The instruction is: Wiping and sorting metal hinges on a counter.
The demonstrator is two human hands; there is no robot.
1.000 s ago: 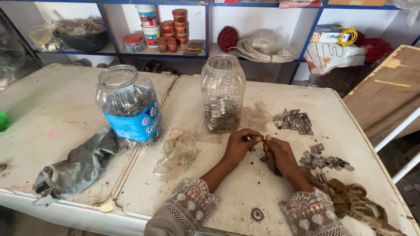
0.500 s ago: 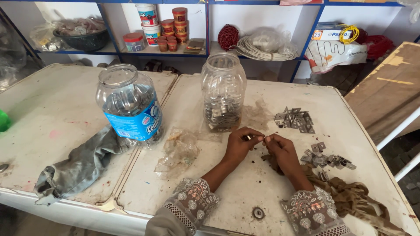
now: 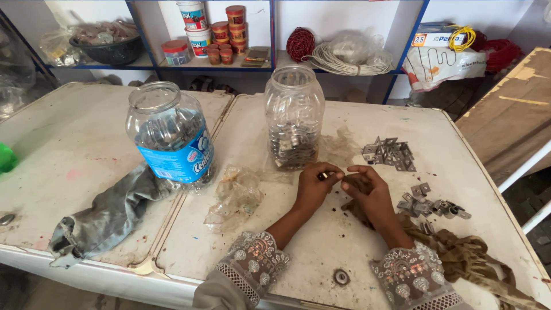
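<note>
Left hand (image 3: 313, 186): fingertips pinched together on a small metal piece (image 3: 325, 175), held just above the tabletop (image 3: 321, 252).
Right hand (image 3: 367, 189): fingers curled closed beside the left fingertips, nearly touching; whether it also grips the piece, or something of its own, cannot be told.
Metal piece: sits between the two hands at the left fingertips; the left hand is the nearer. Looks short, shiny, grey; long axis seems to run across, hand to hand, but it is too small to be sure.
Beyond the grip: clear plastic jar (image 3: 294, 117), open-topped, part filled with similar metal bits, standing upright just behind the hands.
Right of the grip: two loose heaps of grey brackets (image 3: 390, 154), (image 3: 430, 205); brown rag (image 3: 459, 252) under the right wrist.
Left of the grip: crumpled clear bag (image 3: 238, 195); further off, a blue-labelled jar (image 3: 171, 138) and a grey cloth (image 3: 109, 215).
</note>
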